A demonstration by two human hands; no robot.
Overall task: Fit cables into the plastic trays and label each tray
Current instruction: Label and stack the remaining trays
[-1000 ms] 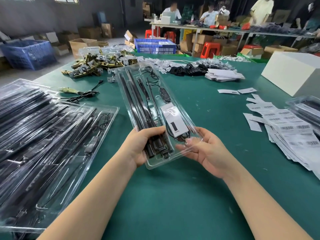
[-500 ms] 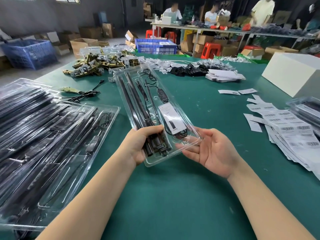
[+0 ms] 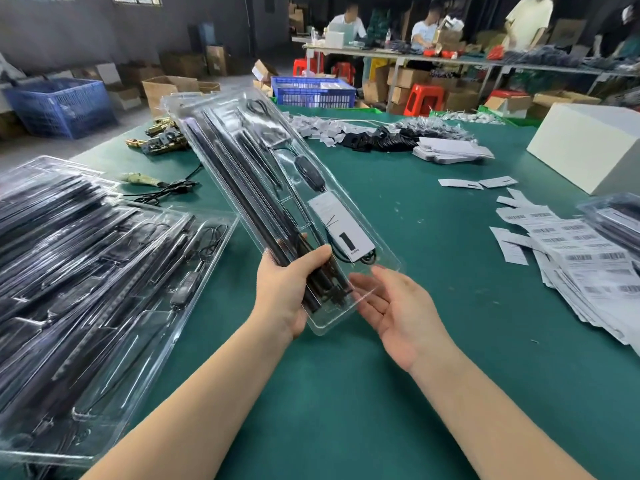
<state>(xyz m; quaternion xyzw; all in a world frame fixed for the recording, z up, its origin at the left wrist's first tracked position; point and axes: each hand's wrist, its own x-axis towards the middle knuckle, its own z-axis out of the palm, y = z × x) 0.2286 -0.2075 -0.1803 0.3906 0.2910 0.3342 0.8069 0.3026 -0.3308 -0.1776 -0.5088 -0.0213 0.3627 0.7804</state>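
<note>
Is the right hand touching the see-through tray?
Cannot tell. In the head view the right hand lies open beside the tray, fingertips at its edge, no plain contact or gap.

The small print on the white card (image 3: pixel 341 227) in the lifted tray (image 3: pixel 277 188) is too small to read; the left hand (image 3: pixel 289 289) hides the tray's near left corner; the tray pile (image 3: pixel 69 289) at left is cut off by the edge; far workers are blurred

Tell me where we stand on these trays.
Done: a stack of filled clear plastic trays lies left on the green table. In hand: the left hand grips a filled clear tray holding black cables; the right hand is open beside it. Left: the white barcode labels remain.
</note>
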